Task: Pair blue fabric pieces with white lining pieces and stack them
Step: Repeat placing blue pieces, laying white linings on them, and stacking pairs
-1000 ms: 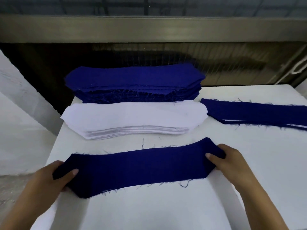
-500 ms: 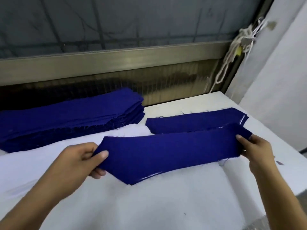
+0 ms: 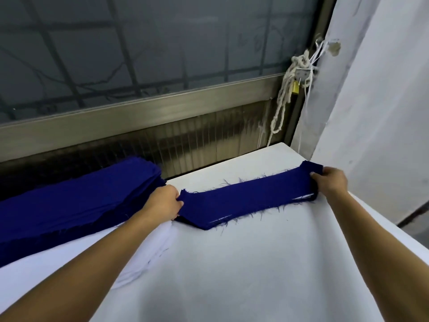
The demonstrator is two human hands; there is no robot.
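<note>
A long blue fabric piece [image 3: 246, 201] with frayed edges lies on top of the paired stack at the table's far right; thin white lining edges show under it. My left hand [image 3: 166, 202] pinches its left end and my right hand [image 3: 330, 182] pinches its right end. To the left sits a thick pile of blue fabric pieces [image 3: 76, 203]. In front of that pile is the stack of white lining pieces [image 3: 76, 261], partly hidden by my left forearm.
The white table [image 3: 255, 263] runs to a right edge near a white wall [image 3: 371, 112]. A window frame [image 3: 139, 115] runs behind the table. Knotted white cord with a small padlock [image 3: 295, 87] hangs at the back right corner.
Both hands carried the blue piece from in front of me to the right and lowered it onto the paired stack. My view swung right with it.
</note>
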